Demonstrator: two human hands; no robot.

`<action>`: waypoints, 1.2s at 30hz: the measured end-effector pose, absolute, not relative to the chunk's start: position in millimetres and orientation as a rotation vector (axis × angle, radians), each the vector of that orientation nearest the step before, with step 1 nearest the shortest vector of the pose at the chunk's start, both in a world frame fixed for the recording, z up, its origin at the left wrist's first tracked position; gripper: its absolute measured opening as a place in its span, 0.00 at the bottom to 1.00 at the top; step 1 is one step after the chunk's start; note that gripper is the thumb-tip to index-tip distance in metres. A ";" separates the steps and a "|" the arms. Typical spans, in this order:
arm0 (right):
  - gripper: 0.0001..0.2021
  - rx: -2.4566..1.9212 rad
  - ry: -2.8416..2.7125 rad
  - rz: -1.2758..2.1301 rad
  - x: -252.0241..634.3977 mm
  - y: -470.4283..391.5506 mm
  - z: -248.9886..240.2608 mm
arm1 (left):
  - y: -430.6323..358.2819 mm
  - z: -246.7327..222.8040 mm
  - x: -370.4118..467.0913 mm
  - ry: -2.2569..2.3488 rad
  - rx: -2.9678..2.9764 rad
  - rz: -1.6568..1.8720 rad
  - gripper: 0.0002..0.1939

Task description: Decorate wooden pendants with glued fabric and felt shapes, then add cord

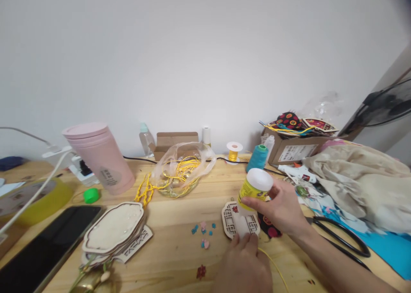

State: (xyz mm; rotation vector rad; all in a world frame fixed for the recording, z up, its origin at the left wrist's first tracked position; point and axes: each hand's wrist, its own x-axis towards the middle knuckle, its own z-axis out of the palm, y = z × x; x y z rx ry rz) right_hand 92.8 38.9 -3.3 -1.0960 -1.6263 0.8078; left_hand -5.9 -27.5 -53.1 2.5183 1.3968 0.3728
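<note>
My right hand is closed around a yellow-labelled plastic bottle with a broad white end facing up. Held at a tilt, the bottle is over a wooden fretwork ornament with a white middle and a small red flower on its upper left. At the ornament's lower edge are the curled fingers of my left hand, gripping it; their tips are partly hidden. Small blue and pink flower pieces lie left of it, with a red flower piece nearer me. A yellow cord runs beside my left hand.
Left are stacked wooden plaques, a black phone and a pink tumbler. Behind stand a bag of yellow cords, a thread cone and a carton. Black-handled scissors and cloth lie right.
</note>
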 end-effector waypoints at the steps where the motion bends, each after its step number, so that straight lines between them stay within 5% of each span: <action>1: 0.12 -1.093 -1.632 0.810 92.8 38.9 -3.7 | -27.4 -49.1 -6.9 1.375 2.526 0.365 0.13; 36: 0.12 -1.104 -1.631 0.880 91.3 38.8 -1.3 | -28.5 -43.6 -6.5 1.380 2.484 0.305 0.14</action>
